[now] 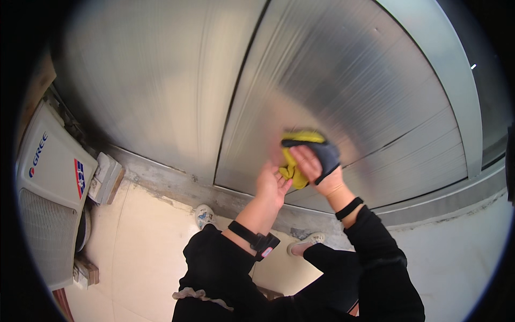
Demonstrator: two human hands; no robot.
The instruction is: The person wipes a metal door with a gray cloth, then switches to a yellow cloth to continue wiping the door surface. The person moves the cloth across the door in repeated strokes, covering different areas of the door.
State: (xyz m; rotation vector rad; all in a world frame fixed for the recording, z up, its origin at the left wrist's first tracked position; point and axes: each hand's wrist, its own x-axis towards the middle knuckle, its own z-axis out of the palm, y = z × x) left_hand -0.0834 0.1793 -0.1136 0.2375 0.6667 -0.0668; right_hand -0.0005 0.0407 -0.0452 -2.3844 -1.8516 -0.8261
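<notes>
A yellow and dark grey cloth (303,137) is bunched around my right hand (309,164), which grips it in front of a brushed metal panel (249,133). Part of the cloth drapes over the back of that hand towards the wrist. Close by on the left, my left hand (275,183) has its fingertips at the hanging yellow end of the cloth; whether they pinch it is hard to tell. Both wrists wear black bands. The panel carries streaks and blurred reflections, and a dark vertical seam divides it from the metal panel on the left (161,88).
On the left, a Gree air-conditioner outdoor unit (60,161) rests on blocks (106,179). A rough ledge (161,177) runs under the panels, with my shoes (205,216) close to it. A metal frame (462,100) curves along the right, beside a pale wall (450,249).
</notes>
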